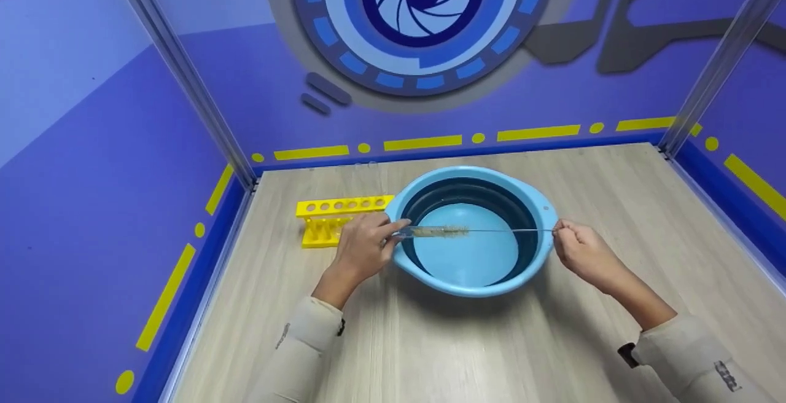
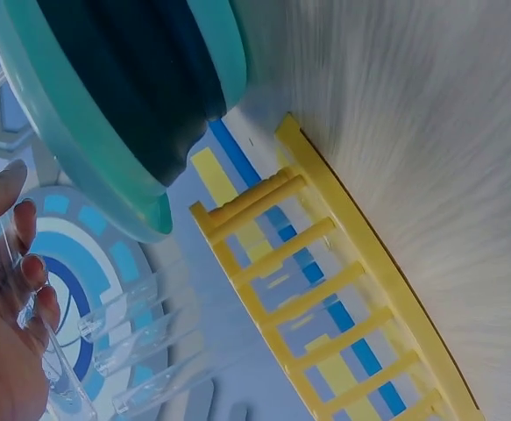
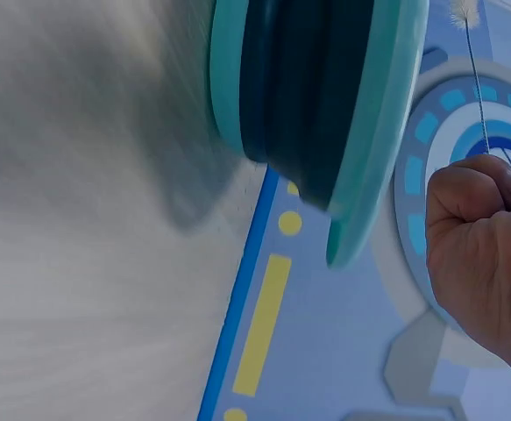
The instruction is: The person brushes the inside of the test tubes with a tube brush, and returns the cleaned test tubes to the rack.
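Note:
In the head view, my left hand (image 1: pixel 365 242) grips a clear test tube (image 1: pixel 403 231) level over the left rim of a blue basin (image 1: pixel 482 292). A test tube brush (image 1: pixel 453 231) lies in line with the tube, its pale bristles at the tube's mouth. How far the bristles reach inside is hard to tell. Its thin wire handle crosses the basin to my right hand (image 1: pixel 582 248), which pinches the wire's end beside the right rim. The right wrist view shows that hand (image 3: pixel 487 250) with curled fingers, and the wire rising to the bristles (image 3: pixel 465 12).
A yellow test tube rack (image 1: pixel 345 206) stands left of the basin, partly behind my left hand. Several clear test tubes (image 2: pixel 137 346) stick out of it in the left wrist view. Patterned blue walls (image 1: pixel 202 83) enclose the wooden tabletop (image 1: pixel 466 354) at the back and sides.

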{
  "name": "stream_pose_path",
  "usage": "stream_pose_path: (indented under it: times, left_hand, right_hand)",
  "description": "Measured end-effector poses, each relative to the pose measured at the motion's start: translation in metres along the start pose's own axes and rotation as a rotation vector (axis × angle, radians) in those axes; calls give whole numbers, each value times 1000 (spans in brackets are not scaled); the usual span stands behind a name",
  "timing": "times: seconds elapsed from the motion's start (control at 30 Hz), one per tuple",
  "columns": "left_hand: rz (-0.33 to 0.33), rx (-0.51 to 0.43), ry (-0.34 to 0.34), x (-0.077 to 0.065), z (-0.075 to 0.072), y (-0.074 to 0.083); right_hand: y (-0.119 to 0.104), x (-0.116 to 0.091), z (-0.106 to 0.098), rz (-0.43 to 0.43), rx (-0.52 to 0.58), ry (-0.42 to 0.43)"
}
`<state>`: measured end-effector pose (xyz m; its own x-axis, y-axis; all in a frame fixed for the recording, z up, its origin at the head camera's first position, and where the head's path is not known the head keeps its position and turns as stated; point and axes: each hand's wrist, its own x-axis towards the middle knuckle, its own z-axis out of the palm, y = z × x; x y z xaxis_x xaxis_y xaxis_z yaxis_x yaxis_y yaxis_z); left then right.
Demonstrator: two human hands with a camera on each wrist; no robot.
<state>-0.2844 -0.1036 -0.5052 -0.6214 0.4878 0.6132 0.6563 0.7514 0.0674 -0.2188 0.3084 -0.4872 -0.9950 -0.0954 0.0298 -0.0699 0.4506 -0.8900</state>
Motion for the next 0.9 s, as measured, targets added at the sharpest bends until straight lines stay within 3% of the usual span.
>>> stream_pose_path:
  times: [0.47,0.9]
  left_hand:
    - [-5,-35,-34,4,6,8]
    - [10,-65,-73,4,15,15]
  right_hand:
    - [-9,1,19,-72,-132,99]
    - [-19,1,23,-137,-262,113]
